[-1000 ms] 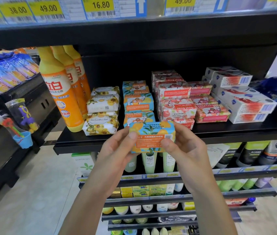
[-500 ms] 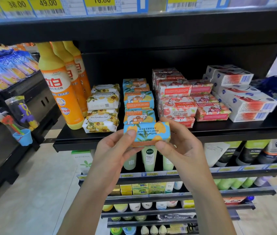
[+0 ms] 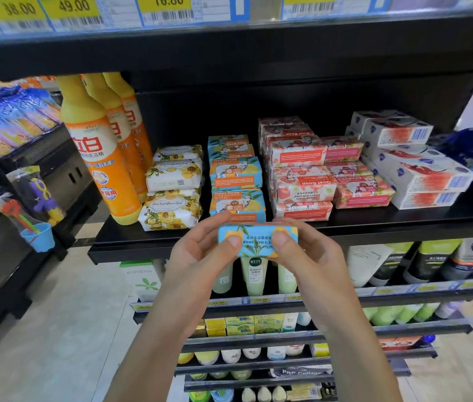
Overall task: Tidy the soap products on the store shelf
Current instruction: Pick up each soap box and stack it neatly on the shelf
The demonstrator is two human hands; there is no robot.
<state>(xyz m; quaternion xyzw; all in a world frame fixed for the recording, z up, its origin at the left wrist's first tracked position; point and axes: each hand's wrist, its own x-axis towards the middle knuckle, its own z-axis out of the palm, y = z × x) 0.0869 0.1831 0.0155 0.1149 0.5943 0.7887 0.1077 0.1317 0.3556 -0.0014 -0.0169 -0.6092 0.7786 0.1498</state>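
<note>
I pinch the blue soap bar (image 3: 258, 240) by its ends with my left hand (image 3: 200, 256) and right hand (image 3: 310, 256), holding it just before the black shelf (image 3: 119, 242), below the blue soap stack (image 3: 236, 175).

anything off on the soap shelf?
Yes. The front pink soap box lies upside down: its "Goat Soap" print is inverted, unlike the blue soap boxes left of it. The soap bar held by the left hand and right hand also reads inverted.
</note>
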